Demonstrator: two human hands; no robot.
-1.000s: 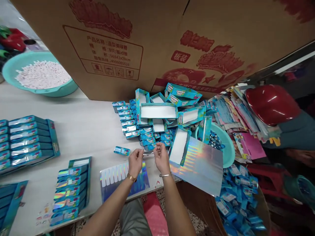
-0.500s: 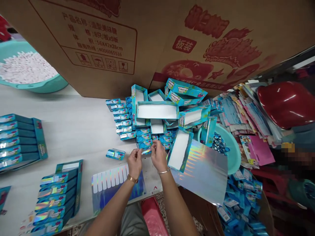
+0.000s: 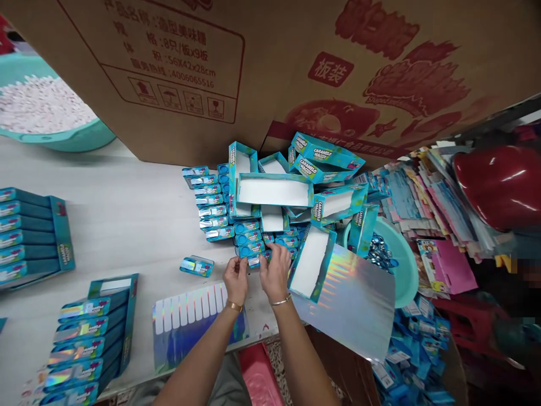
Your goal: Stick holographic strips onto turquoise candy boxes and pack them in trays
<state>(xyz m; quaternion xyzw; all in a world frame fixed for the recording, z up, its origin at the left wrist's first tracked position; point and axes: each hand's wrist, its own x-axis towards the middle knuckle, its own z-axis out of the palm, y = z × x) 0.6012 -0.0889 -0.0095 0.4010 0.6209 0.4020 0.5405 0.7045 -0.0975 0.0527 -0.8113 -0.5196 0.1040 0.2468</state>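
Surface: a white worktop (image 3: pixel 139 214) with a big cardboard carton (image 3: pixel 270 73) standing across its far side.
Left hand (image 3: pixel 235 279): in front of the carton's middle, fingertips closed on the left end of a small blue pack (image 3: pixel 255 260).
Right hand (image 3: pixel 274 273): touching the same pack from the right, fingers laid over its end. The thumb is hidden, so I cannot tell whether it grips.
Held pack: between the two hands, at the near edge of the pile of packs (image 3: pixel 220 208) that runs back to the carton. Its long axis runs left to right, from one hand to the other.
Loose pack (image 3: pixel 196 265): one, alone, left of the left hand, which is the nearer hand. Its long axis also runs left to right.
Strip sheet (image 3: pixel 198 318): one holographic sheet, nearer than the hands and under the left wrist.
Empty display boxes (image 3: pixel 274 192): several, heaped against the carton's foot, too jumbled to count.
Filled trays (image 3: pixel 91 338): at least two, well left of the carton's middle.
Teal basins: two, one with white pellets (image 3: pixel 63 138) at the carton's left and one with blue pieces (image 3: pixel 401 276) at its right.
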